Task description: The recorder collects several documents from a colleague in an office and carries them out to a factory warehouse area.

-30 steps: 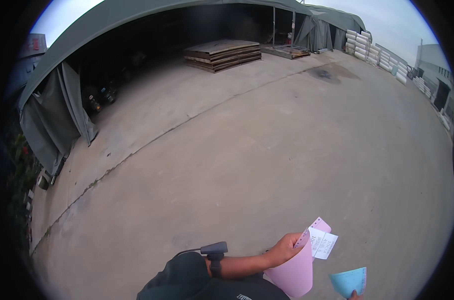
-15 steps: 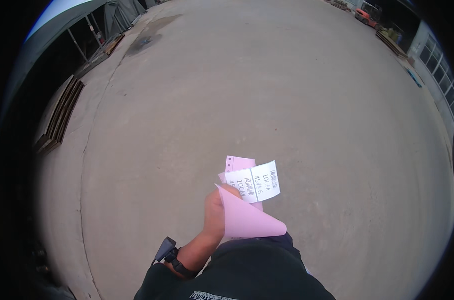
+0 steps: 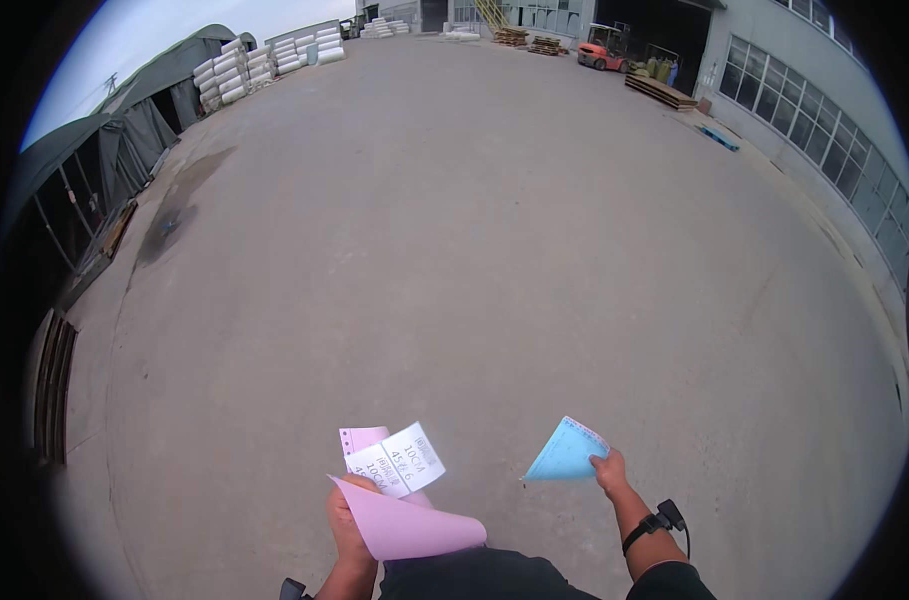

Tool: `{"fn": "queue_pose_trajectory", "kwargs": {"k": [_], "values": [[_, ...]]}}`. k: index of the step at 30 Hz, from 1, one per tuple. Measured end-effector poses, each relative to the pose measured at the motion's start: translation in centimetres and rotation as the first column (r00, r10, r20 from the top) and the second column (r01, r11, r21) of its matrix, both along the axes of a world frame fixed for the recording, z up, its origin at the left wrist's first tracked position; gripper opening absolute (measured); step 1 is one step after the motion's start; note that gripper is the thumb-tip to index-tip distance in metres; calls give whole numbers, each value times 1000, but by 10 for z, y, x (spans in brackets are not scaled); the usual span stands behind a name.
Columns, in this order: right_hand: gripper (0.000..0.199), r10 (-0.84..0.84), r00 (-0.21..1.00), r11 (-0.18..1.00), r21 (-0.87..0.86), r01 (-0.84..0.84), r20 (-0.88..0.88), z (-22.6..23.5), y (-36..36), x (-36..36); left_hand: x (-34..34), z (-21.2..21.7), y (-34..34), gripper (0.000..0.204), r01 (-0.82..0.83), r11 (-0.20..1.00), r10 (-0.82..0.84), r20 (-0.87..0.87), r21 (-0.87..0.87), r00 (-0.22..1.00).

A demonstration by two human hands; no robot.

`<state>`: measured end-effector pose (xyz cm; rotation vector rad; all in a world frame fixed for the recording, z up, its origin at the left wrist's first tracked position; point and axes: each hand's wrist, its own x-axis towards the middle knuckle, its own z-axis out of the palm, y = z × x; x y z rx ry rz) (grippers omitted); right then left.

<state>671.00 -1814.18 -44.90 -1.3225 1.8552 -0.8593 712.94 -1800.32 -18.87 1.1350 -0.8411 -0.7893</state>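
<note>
My left hand [image 3: 346,520] is closed around a curled pink sheet of paper [image 3: 414,528], low and left of the middle. With it sit white printed labels [image 3: 398,462], fanned out over the pink sheet's punched end. My right hand [image 3: 608,470], held out to the right, pinches a light blue sheet of paper [image 3: 566,452] at its right edge, thumb on top. That sheet is folded or bent and hangs toward the left. Both sets of papers are above the concrete ground and apart from each other. A strap with a small dark device [image 3: 664,520] circles my right wrist.
Concrete ground [image 3: 454,250] stretches ahead. An orange forklift [image 3: 602,50] stands by a dark doorway at the far right, near stacked boards [image 3: 660,92] and a blue pallet [image 3: 718,138]. White wrapped rolls [image 3: 222,78] are piled far left. Brown boards [image 3: 54,390] lean at the left.
My right hand has come into view with the blue sheet. The view has tilted up and turned, so more of the yard shows. My left hand still holds the pink sheet and labels.
</note>
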Motion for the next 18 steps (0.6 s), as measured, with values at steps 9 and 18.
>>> {"fn": "queue_pose_trajectory", "kwargs": {"k": [9, 18], "values": [[38, -154, 968, 960, 201, 194, -200, -15, 105, -10, 7, 0, -24, 19, 138, 987, -141, -30, -77, 990], [38, -322, 901, 645, 629, 434, -292, -140, 426, 9, 9, 2, -21, 20, 320, 936, -317, 42, -145, 947]]}}
